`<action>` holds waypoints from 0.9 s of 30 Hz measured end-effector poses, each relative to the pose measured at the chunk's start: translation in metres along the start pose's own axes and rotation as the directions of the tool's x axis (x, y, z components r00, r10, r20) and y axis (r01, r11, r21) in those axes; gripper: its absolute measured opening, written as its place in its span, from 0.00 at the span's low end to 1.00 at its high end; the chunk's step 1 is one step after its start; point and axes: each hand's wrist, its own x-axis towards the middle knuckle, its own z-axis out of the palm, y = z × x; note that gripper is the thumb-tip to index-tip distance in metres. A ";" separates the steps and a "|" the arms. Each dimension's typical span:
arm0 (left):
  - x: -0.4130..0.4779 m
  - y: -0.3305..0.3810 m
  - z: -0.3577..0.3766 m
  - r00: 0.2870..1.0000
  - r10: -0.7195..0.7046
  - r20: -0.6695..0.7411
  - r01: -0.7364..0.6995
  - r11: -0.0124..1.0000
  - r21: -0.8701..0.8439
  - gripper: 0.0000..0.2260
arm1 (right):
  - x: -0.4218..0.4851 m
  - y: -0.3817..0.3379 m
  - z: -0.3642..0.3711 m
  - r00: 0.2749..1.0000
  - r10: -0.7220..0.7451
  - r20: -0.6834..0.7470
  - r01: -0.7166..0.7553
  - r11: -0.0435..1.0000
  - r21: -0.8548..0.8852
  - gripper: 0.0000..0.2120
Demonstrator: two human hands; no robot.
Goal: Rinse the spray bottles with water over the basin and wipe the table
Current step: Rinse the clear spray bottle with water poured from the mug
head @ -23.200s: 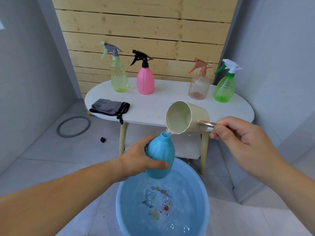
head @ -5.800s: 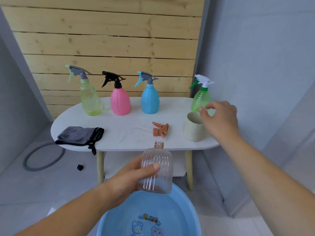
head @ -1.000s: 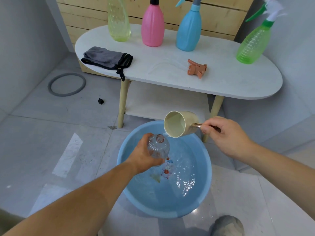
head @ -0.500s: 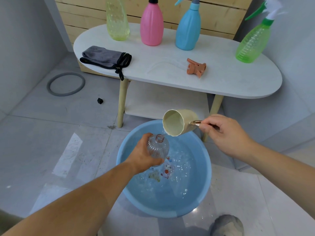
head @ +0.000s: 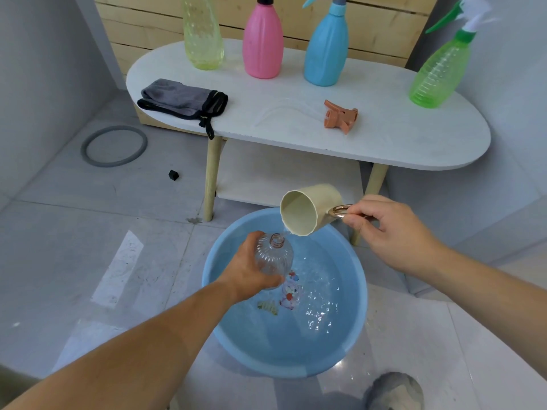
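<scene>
The left hand (head: 251, 272) gripped the clear bottle (head: 273, 257) round its belly over the blue basin (head: 350, 335), its long axis near upright and its open neck leaning slightly right. The right hand (head: 381, 229) pinched the ring handle of the cream cup (head: 307, 208), tipped so its lip hung just above and right of that neck (a thin stream seemed to fall). The pour would depend on that lip staying over the mouth.

12 o'clock: yellow-green bottle (head: 203, 34), pink bottle (head: 262, 42) and blue bottle (head: 325, 48) have their spray heads clipped by the top edge. 1 o'clock: green bottle (head: 438, 72) head blur-smeared. Left hand (head: 251, 276) hides the clear bottle (head: 273, 255) base; right hand (head: 393, 232) hides the cup (head: 307, 208) handle end. Print (head: 288, 294) in the basin (head: 352, 335) ripple-warped. 5 o'clock: grey lump (head: 393, 392) cut off, unidentifiable. 9 o'clock: black speck (head: 173, 175) too small.
</scene>
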 end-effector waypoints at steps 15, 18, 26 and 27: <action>-0.001 0.005 0.002 1.000 -0.015 0.011 0.015 1.000 -0.025 0.38 | -0.001 0.001 0.000 0.994 -0.112 0.018 0.114 0.987 -0.113 0.09; -0.002 0.005 0.002 1.000 -0.018 0.014 0.018 1.000 -0.020 0.38 | -0.001 0.002 0.000 0.990 -0.142 0.020 0.143 0.980 -0.136 0.15; -0.001 0.003 0.002 1.000 -0.017 0.014 0.017 1.000 0.018 0.37 | 0.000 0.006 0.004 0.957 -0.288 -0.013 0.280 0.938 -0.202 0.17; -0.001 0.002 0.002 1.000 -0.016 0.012 0.016 1.000 0.022 0.37 | 0.001 0.007 0.005 0.952 -0.306 -0.014 0.297 0.931 -0.212 0.17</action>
